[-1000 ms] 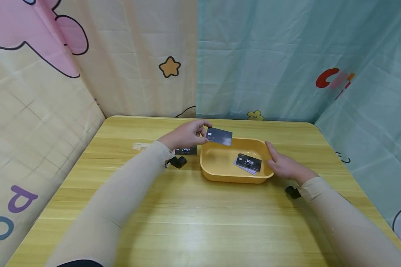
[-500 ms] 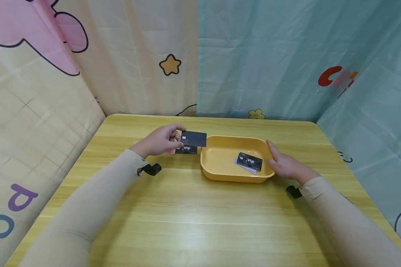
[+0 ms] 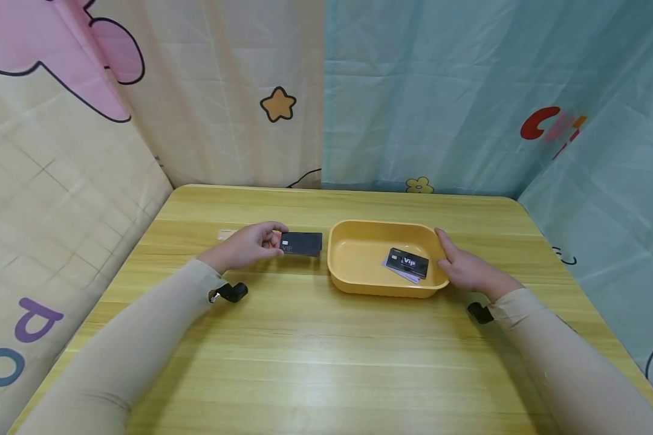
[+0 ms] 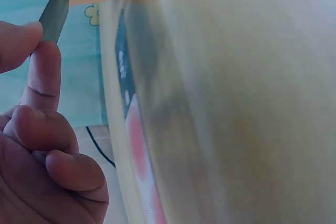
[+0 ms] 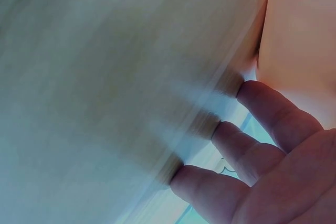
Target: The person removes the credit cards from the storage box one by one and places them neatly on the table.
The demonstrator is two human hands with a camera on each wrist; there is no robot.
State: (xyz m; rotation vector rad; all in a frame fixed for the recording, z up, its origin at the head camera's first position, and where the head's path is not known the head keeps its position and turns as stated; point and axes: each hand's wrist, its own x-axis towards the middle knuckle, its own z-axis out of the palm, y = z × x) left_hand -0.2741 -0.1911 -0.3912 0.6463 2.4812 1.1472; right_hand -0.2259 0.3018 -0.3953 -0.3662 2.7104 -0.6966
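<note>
VIP card (image 3: 305, 244), dark grey, pale chip (image 3: 285, 243), pinched in left hand (image 3: 246, 246), right hand (image 3: 472, 273) outstretched against tray (image 3: 355, 260)

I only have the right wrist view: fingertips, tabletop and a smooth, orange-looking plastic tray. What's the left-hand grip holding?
Observer: In the head view, the left-hand grip pinches a thin, dark rectangular card printed VIP.
Operator: Anything inside the tray?
Observer: Yes, a black rectangular card with white Vip lettering overlaps a pale lilac card there.
Operator: And near the left-hand grip, any cards on the pale wood-grain table?
Observer: Yes, the left wrist view shows a flat dark card with white lettering and a pink-and-white card lying on it.
</note>
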